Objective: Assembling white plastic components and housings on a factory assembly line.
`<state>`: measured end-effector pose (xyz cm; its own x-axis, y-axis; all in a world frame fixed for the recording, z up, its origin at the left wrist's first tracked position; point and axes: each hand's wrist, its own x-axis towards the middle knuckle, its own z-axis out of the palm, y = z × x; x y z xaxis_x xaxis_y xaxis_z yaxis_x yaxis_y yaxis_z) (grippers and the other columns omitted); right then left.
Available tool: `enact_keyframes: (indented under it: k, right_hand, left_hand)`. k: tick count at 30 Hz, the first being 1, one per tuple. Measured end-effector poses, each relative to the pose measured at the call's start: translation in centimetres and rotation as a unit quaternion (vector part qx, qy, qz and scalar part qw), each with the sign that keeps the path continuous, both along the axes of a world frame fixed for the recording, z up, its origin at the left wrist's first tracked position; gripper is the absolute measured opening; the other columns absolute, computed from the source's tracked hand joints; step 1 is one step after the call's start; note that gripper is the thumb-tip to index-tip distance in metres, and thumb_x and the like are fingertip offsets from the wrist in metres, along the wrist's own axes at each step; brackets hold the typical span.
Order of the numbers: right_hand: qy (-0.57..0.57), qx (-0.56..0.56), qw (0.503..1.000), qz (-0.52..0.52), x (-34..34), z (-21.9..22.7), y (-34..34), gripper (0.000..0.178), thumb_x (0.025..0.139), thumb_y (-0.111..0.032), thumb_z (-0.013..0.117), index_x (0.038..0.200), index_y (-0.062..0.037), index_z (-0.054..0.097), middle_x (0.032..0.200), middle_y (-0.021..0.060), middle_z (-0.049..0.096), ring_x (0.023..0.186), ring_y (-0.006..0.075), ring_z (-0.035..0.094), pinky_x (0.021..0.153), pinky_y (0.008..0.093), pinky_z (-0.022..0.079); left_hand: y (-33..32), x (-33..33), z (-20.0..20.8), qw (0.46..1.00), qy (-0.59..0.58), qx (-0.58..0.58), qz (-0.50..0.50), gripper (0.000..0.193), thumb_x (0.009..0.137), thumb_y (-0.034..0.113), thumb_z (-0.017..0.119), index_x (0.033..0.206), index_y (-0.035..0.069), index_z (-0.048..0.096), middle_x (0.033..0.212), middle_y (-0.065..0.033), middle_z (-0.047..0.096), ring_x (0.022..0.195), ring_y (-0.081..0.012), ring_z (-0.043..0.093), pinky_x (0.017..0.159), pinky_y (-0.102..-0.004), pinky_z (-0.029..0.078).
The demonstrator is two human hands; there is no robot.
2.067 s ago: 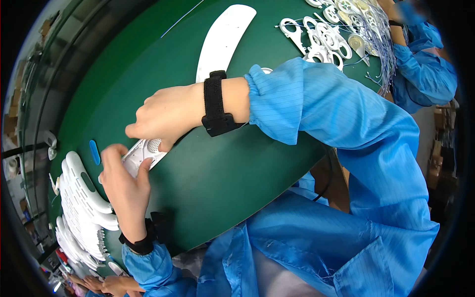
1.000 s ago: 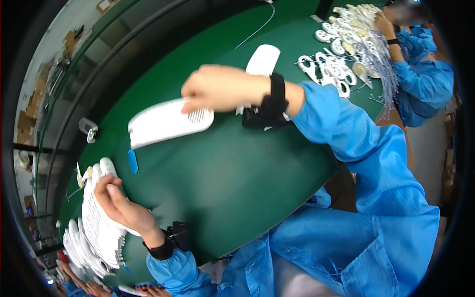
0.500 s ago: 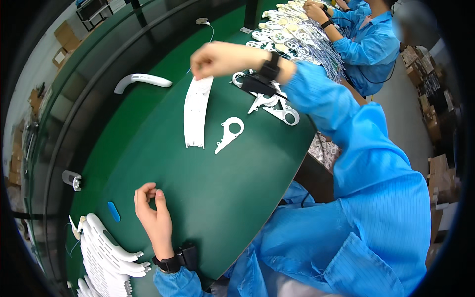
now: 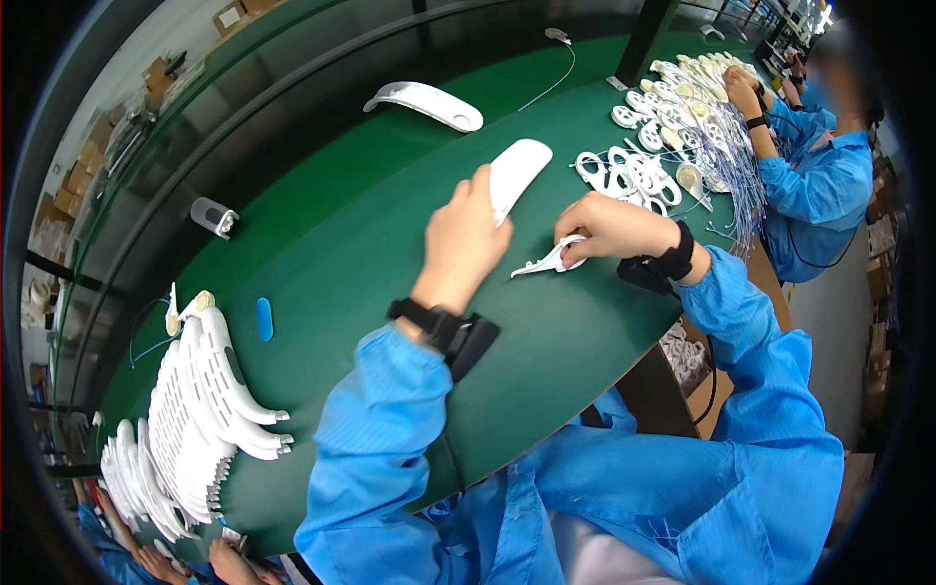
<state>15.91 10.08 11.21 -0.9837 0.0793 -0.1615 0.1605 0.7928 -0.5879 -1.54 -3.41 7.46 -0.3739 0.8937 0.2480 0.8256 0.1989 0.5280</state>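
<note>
My left hand [image 4: 460, 239] is closed on the lower part of a long white curved plastic shell [image 4: 521, 174]. The shell's rounded far end points away from me, its smooth side up. To the right, my right hand [image 4: 612, 230] pinches a small white plastic bracket [image 4: 546, 263], its pointed end toward the left. The bracket is tilted, and its ring end is partly hidden by my fingers. Just beyond that hand lies a group of white ring-ended brackets [image 4: 639, 180] on the green table [image 4: 390, 322].
Several white slotted shells [image 4: 180, 400] are stacked at the left. A blue oval piece [image 4: 264, 319], a grey-white part [image 4: 214, 216] and another curved shell [image 4: 425, 102] lie farther back. Wired white parts [image 4: 702, 117] heap before a co-worker [image 4: 819, 185] at the right.
My left hand has moved up and right onto the white shell, which now shows its smooth side. My right hand has left the shell, come nearer and picked up the bracket. The view has shifted.
</note>
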Motion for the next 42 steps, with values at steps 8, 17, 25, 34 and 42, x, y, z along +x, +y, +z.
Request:
enact_keyframes:
  k: [8, 17, 25, 34, 42]
  right_hand:
    - [0.149, -0.215, 0.965, -0.013, -2.6, 0.5, 1.2, 0.019, 0.078, -0.012, 0.075, 0.088, 0.0016, 0.067, 0.076, 0.0029, 0.065, 0.07, 0.0069, 0.058, 0.062, 0.0237, 0.046]
    - [0.09, -0.235, 0.962, 0.105, -10.4, -2.9, -4.3, 0.021, 0.074, -0.014, 0.074, 0.087, 0.0016, 0.068, 0.075, 0.0084, 0.068, 0.066, 0.014, 0.061, 0.06, 0.0291, 0.046]
    - [0.04, -0.215, 0.966, 0.14, -10.4, -2.7, -4.7, 0.022, 0.072, -0.017, 0.076, 0.085, -0.0005, 0.07, 0.069, 0.0069, 0.067, 0.06, 0.0162, 0.059, 0.053, 0.0324, 0.042]
    - [0.073, -0.24, 0.955, 0.158, -9.3, -2.9, -3.2, 0.02, 0.071, -0.015, 0.072, 0.084, -0.0014, 0.068, 0.066, 0.0068, 0.063, 0.058, 0.0186, 0.057, 0.053, 0.0348, 0.042]
    - [0.152, -0.064, 0.973, 0.162, -7.8, -2.1, -4.9, 0.025, 0.071, -0.013, 0.073, 0.088, -0.0006, 0.06, 0.084, 0.0107, 0.058, 0.069, 0.0307, 0.062, 0.059, 0.0422, 0.05]
  left_hand:
    - [-14.1, -5.1, 2.8, 0.996, 0.038, -0.072, -0.029, 0.066, 0.067, 0.003, 0.076, 0.127, 0.004, 0.049, 0.115, -0.0222, 0.06, 0.106, -0.0414, 0.057, 0.09, -0.0432, 0.045]
    - [-15.7, -2.1, 5.5, 0.997, 0.049, -0.048, 0.021, 0.062, 0.067, 0.011, 0.07, 0.125, 0.004, 0.049, 0.121, -0.0135, 0.053, 0.116, -0.0323, 0.048, 0.103, -0.0413, 0.03]
    - [-11.4, -0.4, 4.4, 0.994, -0.047, -0.088, 0.036, 0.014, 0.076, 0.01, 0.068, 0.083, 0.001, 0.062, 0.108, -0.011, 0.059, 0.104, -0.0296, 0.053, 0.091, -0.038, 0.039]
    - [-8.8, 1.1, 4.7, 0.992, -0.04, -0.115, 0.017, 0.012, 0.074, 0.007, 0.066, 0.073, 0.001, 0.056, 0.111, -0.0095, 0.059, 0.105, -0.0312, 0.05, 0.097, -0.0401, 0.034]
    - [-9.1, 1.5, 4.6, 0.993, 0.011, -0.118, -0.018, 0.013, 0.072, 0.007, 0.065, 0.071, 0.0, 0.053, 0.104, -0.0128, 0.056, 0.099, -0.0308, 0.05, 0.089, -0.0401, 0.036]
